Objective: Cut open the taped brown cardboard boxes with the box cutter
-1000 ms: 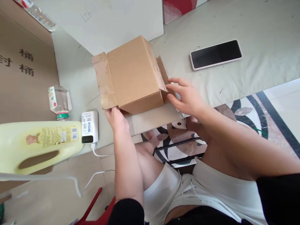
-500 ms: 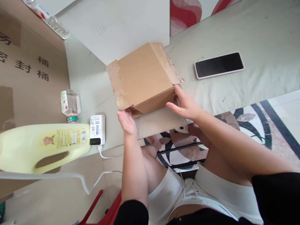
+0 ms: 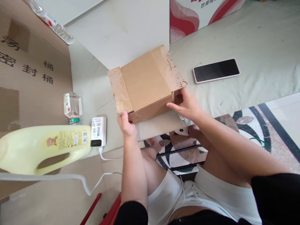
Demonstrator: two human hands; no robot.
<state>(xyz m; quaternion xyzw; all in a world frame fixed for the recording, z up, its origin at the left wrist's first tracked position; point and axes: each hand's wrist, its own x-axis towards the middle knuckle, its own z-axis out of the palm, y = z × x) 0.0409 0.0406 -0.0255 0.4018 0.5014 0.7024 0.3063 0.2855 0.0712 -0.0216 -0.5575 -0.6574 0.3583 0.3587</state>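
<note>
"So, where is the small brown cardboard box (image 3: pixel 147 84)?"

"Between the two hands, over the desk (image 3: pixel 262 56) with its pale grey-green cover. A worn, torn-edged flap sticks out at either side."

"And the left hand (image 3: pixel 127 125)?"

"Nearly closed, pinching the near corner of the box's left flap: thumb on top, fingers hidden beneath."

"The right hand (image 3: pixel 188 101)?"

"Partly open at the box's near right corner. Its thumb stretches along the near wall, its fingers reach under the right flap; how firmly it grips, I cannot tell."

"What lies around the box?"

"Right of it, a black-screened phone in a pale case (image 3: pixel 217 70). Left of it, a white power bank with a dark display (image 3: pixel 98 132), a clear plastic bottle with a green cap (image 3: pixel 73 107) and, farther left, a pale yellow plastic jug (image 3: pixel 25 147). Just behind it stands a large white panel-sided object (image 3: pixel 131 28)."
</note>
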